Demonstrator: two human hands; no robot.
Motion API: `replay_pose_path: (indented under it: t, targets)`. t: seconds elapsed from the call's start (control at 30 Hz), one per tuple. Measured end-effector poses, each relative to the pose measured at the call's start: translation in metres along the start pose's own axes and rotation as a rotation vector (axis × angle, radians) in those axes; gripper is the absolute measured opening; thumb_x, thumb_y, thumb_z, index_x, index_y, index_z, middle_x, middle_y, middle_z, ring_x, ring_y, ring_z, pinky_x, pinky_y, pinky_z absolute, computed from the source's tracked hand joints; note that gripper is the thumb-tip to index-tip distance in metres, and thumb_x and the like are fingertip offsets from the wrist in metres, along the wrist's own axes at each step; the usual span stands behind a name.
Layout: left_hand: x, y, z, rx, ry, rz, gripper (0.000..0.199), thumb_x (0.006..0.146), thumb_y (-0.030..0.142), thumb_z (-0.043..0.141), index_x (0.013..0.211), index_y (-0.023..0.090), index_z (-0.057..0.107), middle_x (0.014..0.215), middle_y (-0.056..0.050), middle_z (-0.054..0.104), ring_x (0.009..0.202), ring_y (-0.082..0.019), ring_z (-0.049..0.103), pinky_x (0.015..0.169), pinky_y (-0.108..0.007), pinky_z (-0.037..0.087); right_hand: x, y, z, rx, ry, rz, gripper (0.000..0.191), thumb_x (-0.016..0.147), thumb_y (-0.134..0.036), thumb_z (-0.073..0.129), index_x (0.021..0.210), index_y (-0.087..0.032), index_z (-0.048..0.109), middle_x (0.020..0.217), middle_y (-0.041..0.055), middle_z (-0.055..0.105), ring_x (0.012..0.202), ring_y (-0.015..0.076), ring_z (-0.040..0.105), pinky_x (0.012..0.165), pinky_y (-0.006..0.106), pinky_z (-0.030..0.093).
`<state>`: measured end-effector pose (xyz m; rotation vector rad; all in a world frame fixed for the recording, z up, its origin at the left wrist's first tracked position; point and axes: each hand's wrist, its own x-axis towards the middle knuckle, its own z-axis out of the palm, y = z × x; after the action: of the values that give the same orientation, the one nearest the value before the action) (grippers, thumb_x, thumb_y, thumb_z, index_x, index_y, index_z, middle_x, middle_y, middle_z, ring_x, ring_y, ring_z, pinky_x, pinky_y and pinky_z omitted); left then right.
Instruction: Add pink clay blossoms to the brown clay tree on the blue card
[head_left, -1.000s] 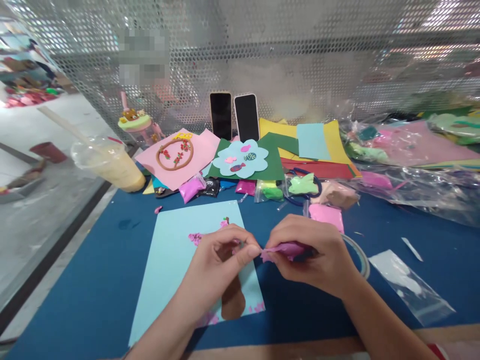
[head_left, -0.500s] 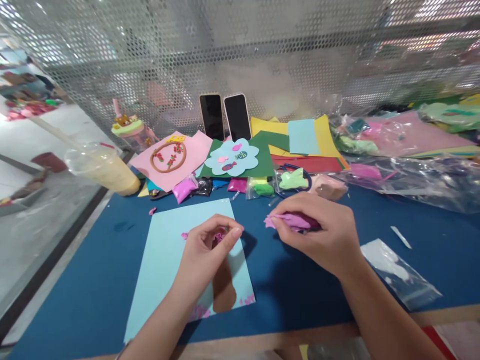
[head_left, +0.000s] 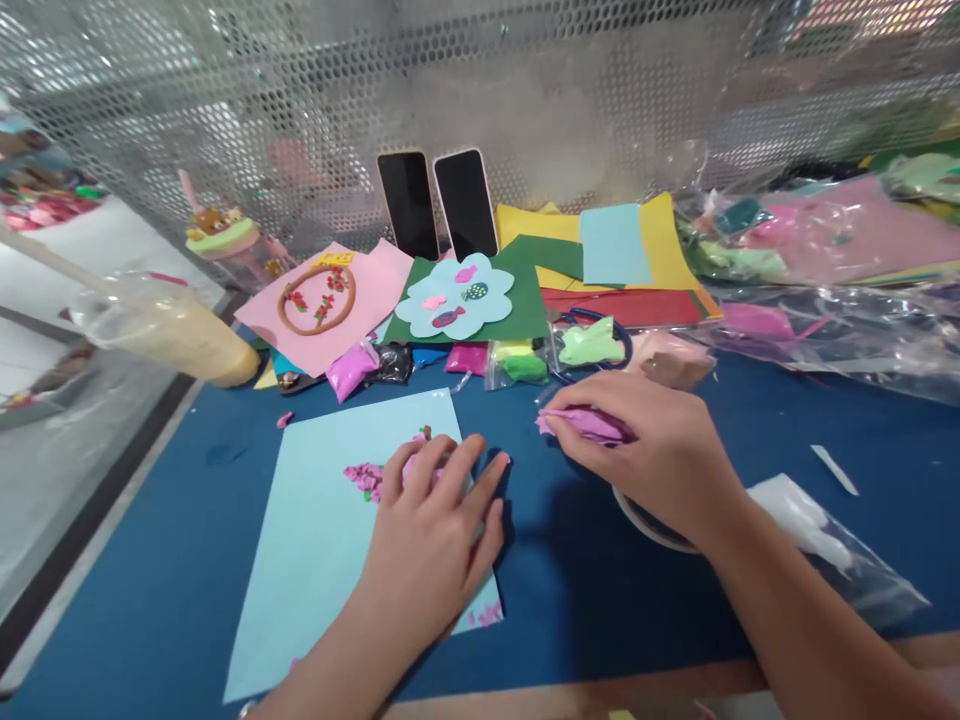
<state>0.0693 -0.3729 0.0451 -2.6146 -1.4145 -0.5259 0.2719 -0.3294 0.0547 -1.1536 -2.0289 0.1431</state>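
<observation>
My left hand [head_left: 439, 510] is over the light blue paper [head_left: 292, 540], fingers spread and palm down. Partly under its fingertips lie small clumps of pink-purple clay [head_left: 362, 478] with green bits, stuck on the paper. The brown trunk shape is hidden by this hand. My right hand [head_left: 652, 450] pinches a lump of pink-purple modelling clay [head_left: 589, 424] above the blue table, right of the paper. Beneath that hand a white curved rim [head_left: 649, 525] shows; the rest of it is covered.
Behind the paper lie bags of coloured clay [head_left: 352, 370], a flower-shaped blue card [head_left: 454, 300] and a pink card [head_left: 322, 310]. Two phones [head_left: 465, 200] lean against the perforated metal panel. A plastic drink cup [head_left: 172, 330] tilts at left; a clear bag [head_left: 832, 550] lies at right.
My left hand has gone from a pinch to spread fingers lying over the clay on the paper. My right hand still holds its lump. The view has shifted slightly.
</observation>
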Motion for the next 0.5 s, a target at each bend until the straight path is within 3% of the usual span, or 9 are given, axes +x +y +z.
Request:
replay_pose_path:
  t: [0.2, 0.37, 0.5]
  targets:
    - [-0.0026, 0.0064, 0.0062, 0.182, -0.033, 0.125, 0.03, 0.089, 0.028, 0.048, 0.107, 0.017, 0.068, 0.109, -0.001, 0.067, 0.098, -0.024, 0.051, 0.093, -0.042, 0.032, 0.0007, -0.0021, -0.0015, -0.039, -0.038, 0.022, 0.008, 0.081, -0.017, 0.06, 0.077, -0.018, 0.066, 0.076, 0.0009, 0.071, 0.072, 0.0143, 0.065, 0.068, 0.024, 0.046]
    - [-0.003, 0.0082, 0.0059, 0.163, -0.001, 0.147, 0.024, 0.088, 0.028, 0.052, 0.099, 0.018, 0.071, 0.105, -0.003, 0.068, 0.099, -0.022, 0.053, 0.097, -0.042, 0.031, 0.0023, -0.0048, -0.0035, -0.055, -0.117, 0.092, 0.009, 0.081, -0.019, 0.059, 0.076, -0.021, 0.067, 0.077, -0.0021, 0.072, 0.071, 0.0133, 0.065, 0.062, 0.022, 0.044]
    - [-0.003, 0.006, 0.004, 0.106, 0.012, 0.127, 0.025, 0.088, 0.027, 0.053, 0.104, 0.016, 0.068, 0.103, -0.004, 0.069, 0.097, -0.023, 0.055, 0.094, -0.041, 0.034, 0.0019, -0.0056, -0.0025, -0.044, -0.143, 0.114, 0.009, 0.081, -0.018, 0.059, 0.077, -0.022, 0.066, 0.077, -0.003, 0.071, 0.072, 0.0128, 0.064, 0.063, 0.022, 0.044]
